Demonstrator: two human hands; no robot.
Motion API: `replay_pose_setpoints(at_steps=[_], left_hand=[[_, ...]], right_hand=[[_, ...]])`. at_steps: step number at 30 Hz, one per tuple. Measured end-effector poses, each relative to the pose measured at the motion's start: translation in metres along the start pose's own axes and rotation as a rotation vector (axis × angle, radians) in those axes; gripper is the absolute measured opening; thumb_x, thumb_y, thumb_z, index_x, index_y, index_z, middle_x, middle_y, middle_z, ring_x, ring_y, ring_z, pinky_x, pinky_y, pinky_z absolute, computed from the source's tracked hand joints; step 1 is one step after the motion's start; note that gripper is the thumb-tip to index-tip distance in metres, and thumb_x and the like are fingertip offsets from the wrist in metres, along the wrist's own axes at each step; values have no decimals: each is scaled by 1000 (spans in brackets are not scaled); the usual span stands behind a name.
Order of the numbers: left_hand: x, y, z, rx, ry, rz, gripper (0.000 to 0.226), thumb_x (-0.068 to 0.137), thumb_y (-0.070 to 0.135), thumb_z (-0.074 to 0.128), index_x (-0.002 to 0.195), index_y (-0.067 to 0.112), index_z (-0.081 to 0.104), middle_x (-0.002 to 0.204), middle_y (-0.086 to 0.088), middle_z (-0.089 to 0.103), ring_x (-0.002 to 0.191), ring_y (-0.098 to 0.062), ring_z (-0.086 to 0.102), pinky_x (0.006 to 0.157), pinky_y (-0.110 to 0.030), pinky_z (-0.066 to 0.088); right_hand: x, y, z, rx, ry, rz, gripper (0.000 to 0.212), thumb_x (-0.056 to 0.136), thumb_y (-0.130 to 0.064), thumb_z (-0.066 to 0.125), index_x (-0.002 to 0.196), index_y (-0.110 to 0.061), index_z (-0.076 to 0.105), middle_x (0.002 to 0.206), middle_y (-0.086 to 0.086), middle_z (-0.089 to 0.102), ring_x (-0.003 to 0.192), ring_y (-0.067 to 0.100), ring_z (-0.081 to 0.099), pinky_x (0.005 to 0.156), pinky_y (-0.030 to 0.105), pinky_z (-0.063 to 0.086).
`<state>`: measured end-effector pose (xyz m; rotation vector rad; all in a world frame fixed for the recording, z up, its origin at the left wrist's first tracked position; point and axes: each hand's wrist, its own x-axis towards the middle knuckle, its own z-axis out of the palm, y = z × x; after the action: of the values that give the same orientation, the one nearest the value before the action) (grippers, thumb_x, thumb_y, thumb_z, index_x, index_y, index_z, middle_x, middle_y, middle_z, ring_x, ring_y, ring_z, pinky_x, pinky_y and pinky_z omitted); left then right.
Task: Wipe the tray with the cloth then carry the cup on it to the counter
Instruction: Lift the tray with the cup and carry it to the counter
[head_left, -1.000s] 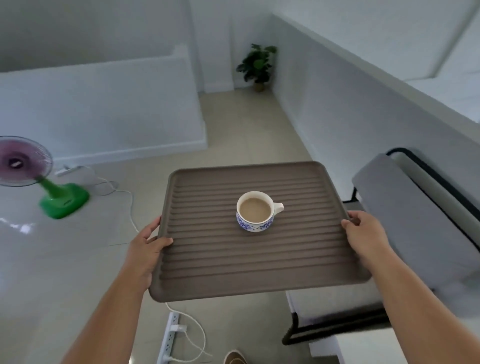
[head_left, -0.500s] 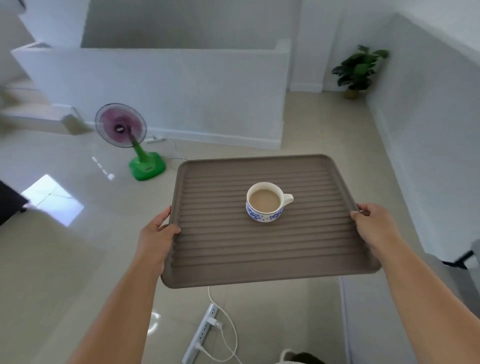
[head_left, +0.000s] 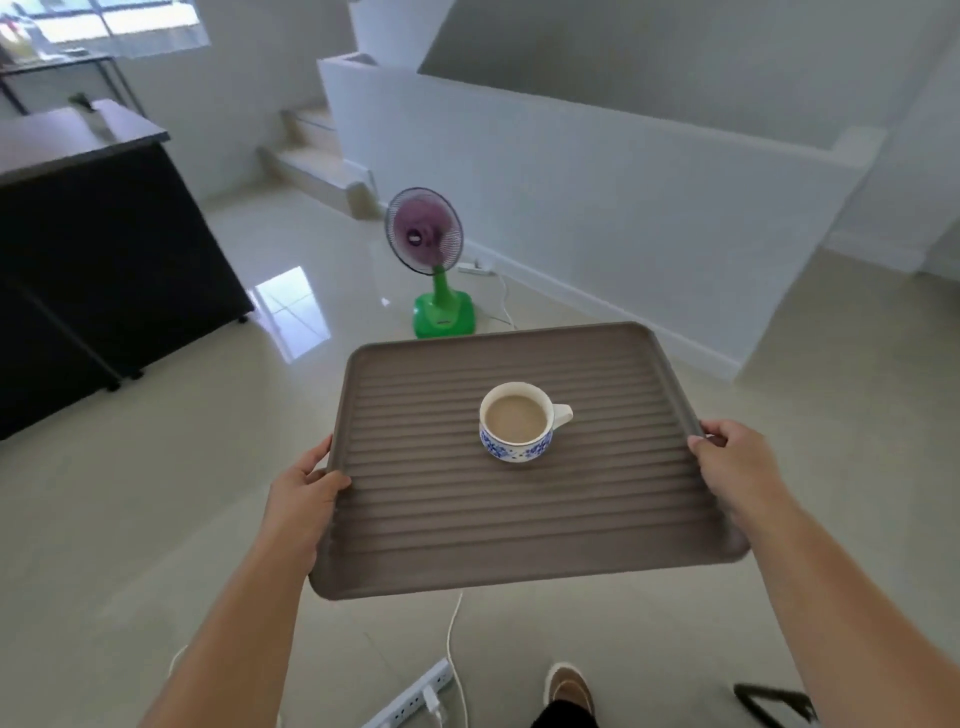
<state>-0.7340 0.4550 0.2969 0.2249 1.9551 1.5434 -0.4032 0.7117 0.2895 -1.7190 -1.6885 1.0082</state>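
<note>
I hold a ribbed brown tray (head_left: 467, 540) level in the air above the tiled floor. My left hand (head_left: 304, 491) grips its left edge and my right hand (head_left: 737, 467) grips its right edge. A white cup (head_left: 517, 422) with a blue flower pattern stands upright near the tray's middle, full of a milky brown drink, handle pointing right. A dark counter (head_left: 78, 140) with a black front stands at the far left. No cloth is in view.
A green-based fan (head_left: 431, 260) with purple blades stands on the floor ahead. A white power strip (head_left: 415, 696) and cable lie at my feet, next to my shoe (head_left: 569, 686). A white half wall (head_left: 597, 197) runs along the right, with steps behind it.
My view has swung left: the plant and grey sofa have left the frame, the fan has shifted right, and the dark counter has come into sight. Both hands keep the same hold on the tray.
</note>
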Motion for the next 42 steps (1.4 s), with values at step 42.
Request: replay_pose_setpoints(at_steps=[42], left_hand=[[435,137,-240,-151,729,-11,57,88,-2,61,138,23,51,102,-5,71,90,-21,68,77,-31,51]], right_hand=[[263,-476,580,-99,-657,-423,27,86,-8,63,113,-4,64,92,11,66,88,28,61,85,37,46]])
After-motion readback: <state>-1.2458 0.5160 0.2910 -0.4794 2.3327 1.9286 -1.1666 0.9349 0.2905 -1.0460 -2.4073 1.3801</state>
